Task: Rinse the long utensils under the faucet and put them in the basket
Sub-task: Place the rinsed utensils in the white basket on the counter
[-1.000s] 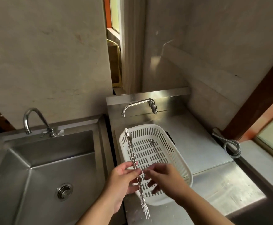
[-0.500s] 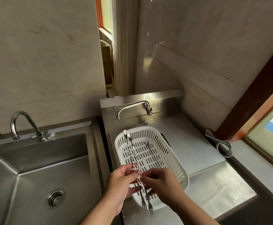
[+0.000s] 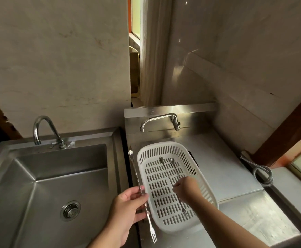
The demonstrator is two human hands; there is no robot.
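Head view, kitchen wash station, items as seen:

1. Left hand (image 3: pixel 126 210): raised between the sink and the basket, fingers and thumb curled round the twisted shaft of a long utensil at about mid-length.
2. Held bar spoon (image 3: pixel 140 192): long steel utensil with a twisted stem, small spoon bowl at the far end, fork tines at the near end; tilted slightly, running over the seam between the two steel units, just left of the basket rim.
3. Right hand (image 3: pixel 185 187): reaching into the basket from the right, fingertips together in a pinch on the stem of one utensil there.
4. Utensils in basket (image 3: pixel 171 172): two long steel pieces of the same kind, lying roughly side by side lengthwise, spoon ends far, fork ends near; which of the two the right hand pinches cannot be told.
5. White basket (image 3: pixel 208 192): slotted plastic, oblong, standing on the steel counter right of the sink.
6. Sink (image 3: pixel 56 176): deep steel basin at left, round drain (image 3: pixel 70 210) in its floor.
7. Left faucet (image 3: pixel 42 129): gooseneck, behind the sink; no water visible.
8. Right faucet (image 3: pixel 159 120): wall-mounted spout above the counter, behind the basket.
9. Coiled metal hose (image 3: pixel 264 174): on the counter's far right, near a wooden frame.
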